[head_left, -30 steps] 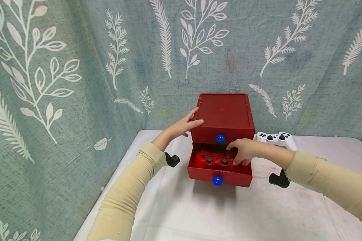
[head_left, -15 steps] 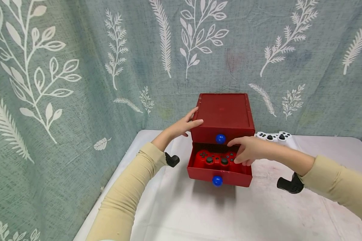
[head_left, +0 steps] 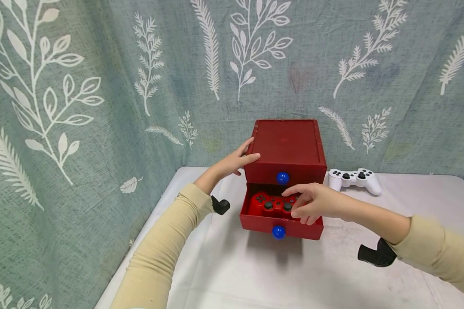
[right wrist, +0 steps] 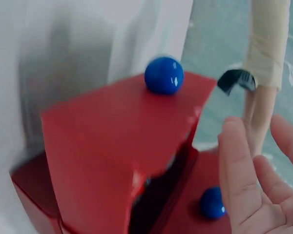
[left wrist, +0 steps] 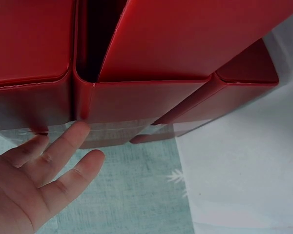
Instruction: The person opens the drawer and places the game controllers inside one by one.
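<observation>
A red two-drawer box stands on the table with its lower drawer pulled out. Inside that drawer lies a red game controller, its right end hidden behind my right hand. That hand hovers over the drawer's right front with loosely bent fingers and holds nothing. In the right wrist view, the right hand is beside the drawer front and its blue knob. My left hand rests against the box's upper left side, fingers spread. The left wrist view has the left hand beside the red wall.
Right of the box, a white game controller lies on the white-covered table. The upper drawer, with a blue knob, is pushed in. A leaf-patterned curtain hangs behind and along the left.
My right hand has come off the red controller's right end and moved nearer the drawer's front edge. The white controller shows fully now. My left hand stays put.
</observation>
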Demonstrator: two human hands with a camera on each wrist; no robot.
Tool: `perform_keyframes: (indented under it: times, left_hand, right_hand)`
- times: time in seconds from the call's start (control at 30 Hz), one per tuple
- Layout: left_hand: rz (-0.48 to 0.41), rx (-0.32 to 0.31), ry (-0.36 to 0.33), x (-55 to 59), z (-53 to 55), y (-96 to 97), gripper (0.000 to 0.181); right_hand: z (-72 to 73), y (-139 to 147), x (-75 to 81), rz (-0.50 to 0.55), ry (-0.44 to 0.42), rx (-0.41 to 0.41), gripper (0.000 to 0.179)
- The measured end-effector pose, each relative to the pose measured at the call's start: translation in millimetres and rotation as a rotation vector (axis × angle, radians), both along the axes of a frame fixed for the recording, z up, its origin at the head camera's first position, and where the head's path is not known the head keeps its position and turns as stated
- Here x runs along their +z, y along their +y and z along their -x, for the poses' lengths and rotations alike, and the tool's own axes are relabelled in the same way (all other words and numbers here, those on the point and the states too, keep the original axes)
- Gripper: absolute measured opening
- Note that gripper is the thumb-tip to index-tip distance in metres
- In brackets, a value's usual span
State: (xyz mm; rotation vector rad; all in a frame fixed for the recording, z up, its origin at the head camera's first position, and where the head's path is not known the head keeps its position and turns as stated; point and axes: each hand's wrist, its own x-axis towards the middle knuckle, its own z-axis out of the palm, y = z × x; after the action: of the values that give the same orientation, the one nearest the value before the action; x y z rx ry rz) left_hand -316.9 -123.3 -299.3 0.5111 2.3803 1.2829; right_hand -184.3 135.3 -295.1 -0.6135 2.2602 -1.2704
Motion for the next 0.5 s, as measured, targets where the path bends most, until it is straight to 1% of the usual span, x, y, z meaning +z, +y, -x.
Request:
perform_keyframes:
  times: [0.2,0.4,0.5]
  left_hand:
    - [0.004,-0.002,0.002,-0.4,0.2,0.5,0.071]
    - [-0.001,-0.003,0.000,0.0,0.0,0.6,0.071]
    - [-0.006,-0.003,-0.003,-0.3,-0.1,0.1,0.071]
  right_hand:
    - [-13.6,-1,-11.6,0.059,-0.064,0.032,0.056]
    - [-28.0,-5,-26.4,0.100,-0.073,0.063,0.056]
    - [-33.1,-6,-36.0,0.105,-0.072,0.054,0.056]
